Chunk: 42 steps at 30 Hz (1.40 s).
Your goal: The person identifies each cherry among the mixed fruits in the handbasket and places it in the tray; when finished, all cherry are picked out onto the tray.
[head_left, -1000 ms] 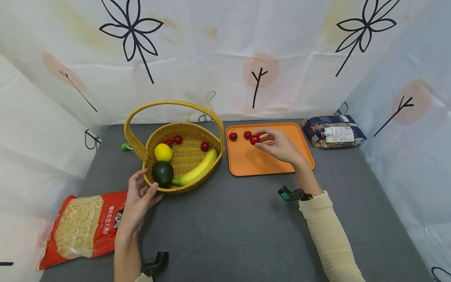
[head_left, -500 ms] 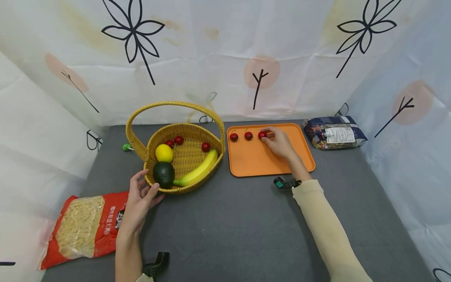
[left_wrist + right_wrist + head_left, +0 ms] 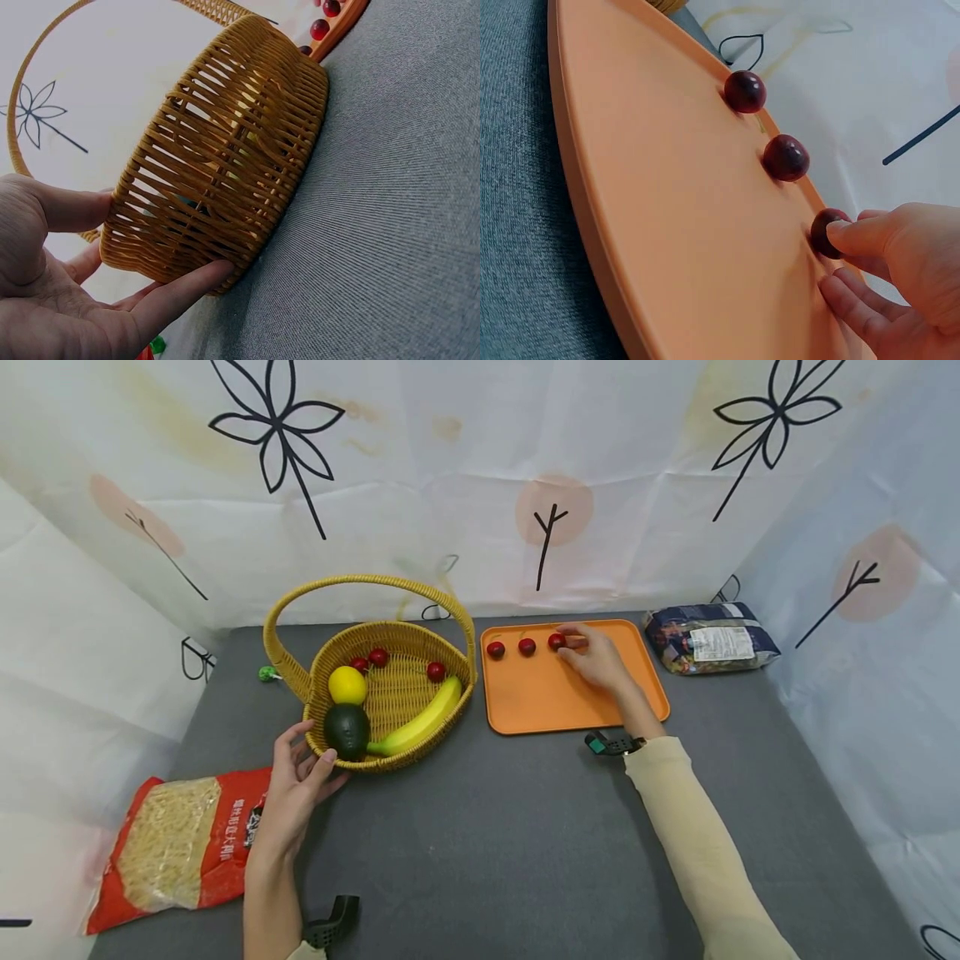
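My right hand [image 3: 598, 662] pinches a red cherry [image 3: 556, 642] at the far side of the orange tray [image 3: 525, 714]. Two more cherries lie in a row to its left, the nearer one [image 3: 786, 157] beside the pinched one and the other [image 3: 745, 91] farther along. My left hand [image 3: 296, 785] holds the near left rim of a yellow wicker basket [image 3: 202, 165], thumb at the rim and fingers against the outside wall. Inside the basket are a banana [image 3: 420, 724], a dark green avocado [image 3: 347, 731], a yellow lemon-like ball [image 3: 347, 685] and three cherries [image 3: 436, 672].
A red pasta bag [image 3: 172, 847] lies left of my left forearm. A dark blue printed packet [image 3: 711, 639] stands right of the tray. Behind the basket's left side is a small green item [image 3: 268, 673]. White printed cloth [image 3: 480, 510] surrounds the grey table [image 3: 480, 843].
My right hand has moved slightly right and back over the tray with the cherry, which now lines up with the other two. My left hand has stayed at the basket.
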{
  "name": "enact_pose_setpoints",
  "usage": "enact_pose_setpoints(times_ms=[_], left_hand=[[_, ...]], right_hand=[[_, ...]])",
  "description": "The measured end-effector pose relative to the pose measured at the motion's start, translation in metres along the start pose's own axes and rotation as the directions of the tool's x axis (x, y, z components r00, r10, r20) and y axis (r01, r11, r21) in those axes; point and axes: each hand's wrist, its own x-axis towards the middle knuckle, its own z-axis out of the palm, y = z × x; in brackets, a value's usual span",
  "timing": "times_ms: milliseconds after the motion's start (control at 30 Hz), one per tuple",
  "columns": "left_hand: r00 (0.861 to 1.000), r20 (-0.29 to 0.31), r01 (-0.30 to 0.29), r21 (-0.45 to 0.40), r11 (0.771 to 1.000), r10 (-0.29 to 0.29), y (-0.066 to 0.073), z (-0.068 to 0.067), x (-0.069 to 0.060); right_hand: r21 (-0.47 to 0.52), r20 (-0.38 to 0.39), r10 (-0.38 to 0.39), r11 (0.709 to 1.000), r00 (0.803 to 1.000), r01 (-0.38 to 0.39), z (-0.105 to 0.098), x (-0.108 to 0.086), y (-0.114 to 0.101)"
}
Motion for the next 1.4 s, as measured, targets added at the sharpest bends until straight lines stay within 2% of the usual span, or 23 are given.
enact_pose_setpoints(times_ms=[233, 367, 500, 767, 900, 1033, 1233, 1400], left_hand=[[1.000, 0.003, 0.002, -0.001, 1.000, -0.002, 0.000, 0.000, 0.000], [1.000, 0.004, 0.007, -0.006, 1.000, -0.007, 0.000, 0.000, 0.000], [1.000, 0.008, 0.007, -0.008, 1.000, -0.007, 0.000, 0.000, 0.001], [1.000, 0.008, -0.009, -0.011, 1.000, 0.009, 0.001, 0.000, 0.000], [1.000, 0.008, -0.004, -0.013, 1.000, 0.004, 0.001, 0.000, -0.001], [1.000, 0.008, -0.009, -0.017, 1.000, 0.009, 0.000, 0.001, -0.001], [1.000, 0.009, -0.024, -0.018, 1.000, 0.024, 0.000, 0.001, -0.001], [1.000, 0.008, -0.020, -0.009, 1.000, 0.020, 0.001, 0.002, -0.001]], right_hand=[[0.039, -0.029, -0.020, 0.999, 0.999, 0.021, -0.004, -0.008, -0.007], [0.094, -0.021, -0.086, 0.992, 0.996, 0.088, -0.004, -0.016, -0.021], [0.180, 0.005, -0.181, 0.968, 0.983, 0.177, -0.002, -0.028, -0.044], [0.324, 0.058, -0.346, 0.894, 0.936, 0.310, 0.013, -0.050, -0.090], [0.391, 0.108, -0.408, 0.856, 0.907, 0.338, 0.028, -0.059, -0.108], [0.420, 0.154, -0.448, 0.837, 0.881, 0.352, 0.043, -0.064, -0.126], [0.411, 0.197, -0.460, 0.840, 0.866, 0.353, 0.072, -0.059, -0.151], [0.339, 0.241, -0.474, 0.859, 0.847, 0.384, 0.096, -0.051, -0.175]])
